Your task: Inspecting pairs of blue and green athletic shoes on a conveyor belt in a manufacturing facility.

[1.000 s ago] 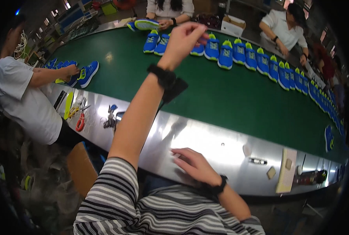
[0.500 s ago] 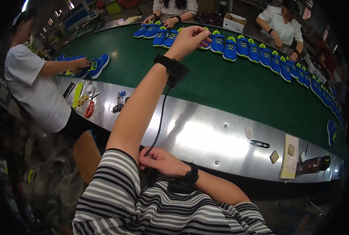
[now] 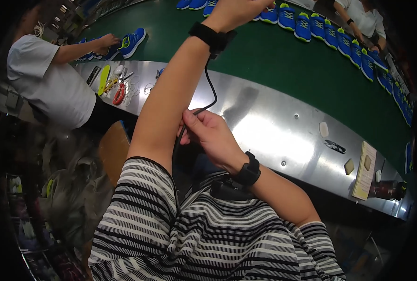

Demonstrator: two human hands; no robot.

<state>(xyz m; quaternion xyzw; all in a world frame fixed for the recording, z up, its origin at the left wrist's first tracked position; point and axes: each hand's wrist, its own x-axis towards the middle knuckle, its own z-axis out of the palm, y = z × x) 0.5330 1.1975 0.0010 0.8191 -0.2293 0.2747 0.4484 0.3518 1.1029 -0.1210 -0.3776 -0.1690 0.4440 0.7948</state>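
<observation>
My left arm reaches forward over the green work surface (image 3: 274, 65), and my left hand (image 3: 234, 13) is partly cut off by the upper edge, its fingertips out of sight. It is nearest to a row of blue shoes with lime-green linings (image 3: 303, 29). A black strap with a small dark box (image 3: 223, 44) sits on that wrist, and a thin black cable (image 3: 215, 95) hangs from it. Beside my left forearm, my right hand (image 3: 214, 138) is closed, pinching the cable between thumb and fingers. The right wrist wears a black strap (image 3: 249, 172) too.
A metal ledge (image 3: 260, 126) borders the green surface, carrying thread snips (image 3: 335, 146), a white oval piece (image 3: 323, 129), a paper pad (image 3: 361, 180) and a dark bottle (image 3: 388, 190). Red-handled scissors (image 3: 119, 94) lie left, near a person in white (image 3: 49, 84) handling shoes. Another person (image 3: 364, 21) stands across.
The view has tipped downward, so the shoes sit higher and my left hand is partly out of frame. My right hand has risen along my left forearm with the cable.
</observation>
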